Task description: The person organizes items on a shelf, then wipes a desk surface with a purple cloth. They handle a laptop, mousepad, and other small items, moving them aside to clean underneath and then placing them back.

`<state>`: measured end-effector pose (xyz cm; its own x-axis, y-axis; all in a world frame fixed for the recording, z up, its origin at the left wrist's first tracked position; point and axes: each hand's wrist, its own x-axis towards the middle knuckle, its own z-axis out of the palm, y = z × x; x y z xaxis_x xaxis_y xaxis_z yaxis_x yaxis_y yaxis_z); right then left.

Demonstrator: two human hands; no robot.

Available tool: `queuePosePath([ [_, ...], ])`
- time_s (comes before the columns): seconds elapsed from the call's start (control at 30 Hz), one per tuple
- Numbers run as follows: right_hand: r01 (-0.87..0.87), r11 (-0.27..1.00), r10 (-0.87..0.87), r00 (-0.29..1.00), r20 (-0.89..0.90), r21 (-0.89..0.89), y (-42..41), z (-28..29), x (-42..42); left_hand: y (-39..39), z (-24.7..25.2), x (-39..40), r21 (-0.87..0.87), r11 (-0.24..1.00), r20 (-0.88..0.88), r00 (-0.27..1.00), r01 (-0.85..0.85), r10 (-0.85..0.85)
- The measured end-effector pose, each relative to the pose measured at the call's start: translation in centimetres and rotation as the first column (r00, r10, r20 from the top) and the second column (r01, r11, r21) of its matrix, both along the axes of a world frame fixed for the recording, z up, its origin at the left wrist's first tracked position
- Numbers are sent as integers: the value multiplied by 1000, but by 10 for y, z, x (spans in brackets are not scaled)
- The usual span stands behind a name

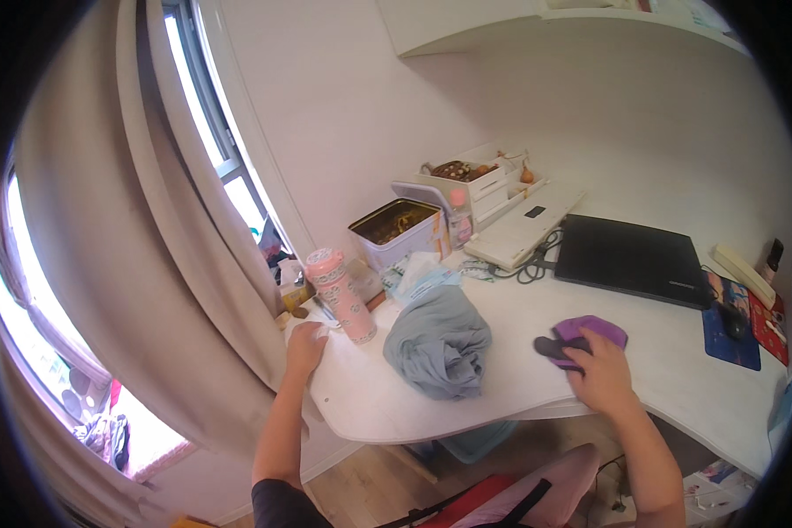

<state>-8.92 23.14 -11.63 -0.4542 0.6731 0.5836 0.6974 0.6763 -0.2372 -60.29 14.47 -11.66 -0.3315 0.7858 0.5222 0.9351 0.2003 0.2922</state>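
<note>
My right hand [597,369] rests on a small purple and black cloth item [600,328] lying on the white desk [515,389]; its fingers are on the dark part. At the desk's left edge is my left hand [308,346], close to some white tissue or paper beside a pink patterned bottle [346,300] that stands upright. Whether its fingers hold anything, I cannot tell. Between the two hands lies a bundled grey-blue cloth [442,343], touching a pale blue packet [429,284] behind it.
An open tin [402,241] and a white organiser [488,191] stand at the back. Right of them are a white board-like object [525,228], a black laptop [633,257], closed, and a mouse [731,321] on a mat. A beige curtain [165,264] hangs left; a chair [534,485] is below.
</note>
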Motion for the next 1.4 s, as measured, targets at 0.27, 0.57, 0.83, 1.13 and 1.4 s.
queuePosePath([
  [0.27,290,957,-289,956,47,-12,-16,-1,38,-25,-2,17,442,892,214,977,-91,-7],
  [0.57,106,987,-120,985,121,118,-73,-12,-13,-63,-20,80,522,852,94,995,-34,-18],
  [0.83,-591,806,583,801,-136,-26,-131,22,-83,-83,-1,107,595,804,147,981,14,-126],
  [1.13,-621,784,621,784,20,13,-86,3,-289,-112,-3,113,726,685,270,890,62,-367],
  [1.4,-602,795,604,797,0,76,-115,-25,-252,-129,17,149,520,835,102,958,179,-268],
])
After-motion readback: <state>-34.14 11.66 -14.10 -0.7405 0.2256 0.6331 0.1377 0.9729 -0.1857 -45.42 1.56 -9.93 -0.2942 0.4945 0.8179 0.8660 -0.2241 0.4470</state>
